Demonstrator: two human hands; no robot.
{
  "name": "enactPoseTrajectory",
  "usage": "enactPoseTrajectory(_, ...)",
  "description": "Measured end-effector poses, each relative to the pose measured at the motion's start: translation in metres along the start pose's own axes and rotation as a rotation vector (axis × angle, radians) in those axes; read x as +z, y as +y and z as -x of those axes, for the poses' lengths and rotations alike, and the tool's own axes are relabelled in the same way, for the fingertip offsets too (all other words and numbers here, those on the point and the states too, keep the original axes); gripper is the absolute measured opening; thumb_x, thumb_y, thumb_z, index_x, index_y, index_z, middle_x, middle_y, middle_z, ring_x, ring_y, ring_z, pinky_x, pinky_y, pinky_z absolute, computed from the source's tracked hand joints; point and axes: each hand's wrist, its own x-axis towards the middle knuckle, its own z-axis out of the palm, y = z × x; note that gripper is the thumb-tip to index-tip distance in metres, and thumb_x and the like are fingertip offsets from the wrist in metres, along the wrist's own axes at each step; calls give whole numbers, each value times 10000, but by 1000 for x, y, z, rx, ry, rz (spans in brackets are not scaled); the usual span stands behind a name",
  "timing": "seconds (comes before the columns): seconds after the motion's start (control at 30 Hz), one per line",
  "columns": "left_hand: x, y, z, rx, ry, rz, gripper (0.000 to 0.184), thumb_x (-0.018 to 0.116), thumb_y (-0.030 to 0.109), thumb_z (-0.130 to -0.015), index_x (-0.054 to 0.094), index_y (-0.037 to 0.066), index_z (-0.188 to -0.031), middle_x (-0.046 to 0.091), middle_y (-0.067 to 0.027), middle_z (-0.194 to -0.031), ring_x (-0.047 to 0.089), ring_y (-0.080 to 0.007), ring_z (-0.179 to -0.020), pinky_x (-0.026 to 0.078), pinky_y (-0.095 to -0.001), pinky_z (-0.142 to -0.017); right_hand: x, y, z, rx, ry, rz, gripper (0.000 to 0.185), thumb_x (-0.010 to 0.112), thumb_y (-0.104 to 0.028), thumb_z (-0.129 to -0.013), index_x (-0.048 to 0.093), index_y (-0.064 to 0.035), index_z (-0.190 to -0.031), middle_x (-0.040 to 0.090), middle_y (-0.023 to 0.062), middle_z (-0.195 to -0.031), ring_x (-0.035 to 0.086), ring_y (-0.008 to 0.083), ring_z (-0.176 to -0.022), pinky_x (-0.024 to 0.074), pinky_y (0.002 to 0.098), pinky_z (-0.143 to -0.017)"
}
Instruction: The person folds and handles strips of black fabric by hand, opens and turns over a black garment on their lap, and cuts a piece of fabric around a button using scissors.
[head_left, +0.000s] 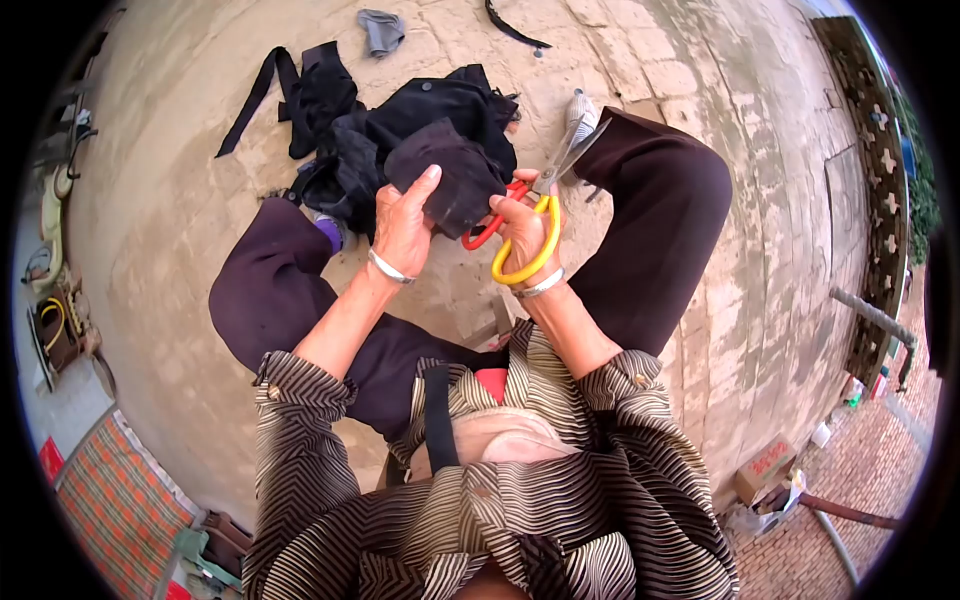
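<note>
Between my two hands is a dark piece of cloth (450, 172). My left hand (403, 225) grips its left edge, thumb on top. At the cloth's right edge, my right hand (525, 225) pinches it between thumb and fingers. That same hand also carries a pair of scissors (546, 180) with one red and one yellow handle loop. The scissor blades stand apart and point up and to the right, away from the cloth. Just beyond my hands lies a heap of black clothing (425, 110) on the ground, partly behind the held cloth.
A grey scrap of cloth (381, 32) and a black strip (515, 28) lie farther out on the paved ground (660, 60). My bent knees flank the work. A checked cloth (122, 500) is at lower left, a cardboard box (765, 470) at lower right.
</note>
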Motion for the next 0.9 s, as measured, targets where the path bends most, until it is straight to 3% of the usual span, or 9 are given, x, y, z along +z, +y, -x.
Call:
enactPoseTrajectory(0.1,-1,2,1,15,2,18,181,648,125,-908,659,-10,-1028,696,-73,-1003,683,-162,-884,560,-307,-784,4,0,2,-8,-5,-31,390,645,108,-741,530,-41,-1083,482,-26,-744,471,53,-630,432,214,-572)
enactPoseTrajectory(0.17,0,3,1,9,-6,33,181,654,115,-903,655,-1,-1040,692,-71,-1010,678,-157,-889,558,-306,-787,8,-2,7,-108,-19,147,380,646,106,-743,529,-41,-1073,482,-24,-744,460,50,-621,423,207,-567)
enactPoseTrajectory(0.37,-2,3,1,103,-84,-88,239,684,-13,-822,637,22,-1054,678,-53,-1014,658,-151,-897,551,-303,-788,15,-6,16,-113,-153,107,360,612,67,-814,468,-23,-1131,501,8,-745,586,103,-599,543,262,-545)
enactPoseTrajectory(0.47,-8,10,0,67,-20,-65,252,685,-53,-792,627,23,-1025,677,-48,-973,661,-162,-858,556,-322,-761,6,-13,19,-50,-255,199,335,616,39,-834,464,-32,-1124,521,23,-765,580,102,-592,534,252,-541)
enactPoseTrajectory(0.53,-16,15,-5,104,-16,-56,215,682,-63,-785,623,27,-971,677,-55,-914,657,-174,-793,553,-333,-700,-2,-33,30,125,-398,513,324,629,-14,-854,451,-35,-1123,533,36,-728,558,101,-571,498,250,-532)
enactPoseTrajectory(0.63,-27,22,-12,145,-9,-45,179,672,-71,-785,620,31,-922,678,-67,-870,649,-185,-744,539,-333,-644,-17,-39,47,137,-465,775,347,644,-77,-869,426,-44,-1138,516,27,-651,520,104,-539,447,263,-506)
enactPoseTrajectory(0.77,-28,30,-12,182,40,-36,169,667,-74,-785,628,36,-908,679,-67,-856,644,-190,-728,531,-328,-633,-33,-29,65,239,-506,848,390,649,-146,-889,386,-29,-1152,525,23,-616,489,112,-509,418,280,-483)
enactPoseTrajectory(0.9,-34,25,-13,143,35,-85,202,687,-58,-790,585,39,-935,671,-71,-838,653,-197,-711,558,-352,-627,-29,-36,66,307,-602,747,293,579,-260,-948,446,-24,-1058,532,32,-628,497,110,-491,421,267,-469)
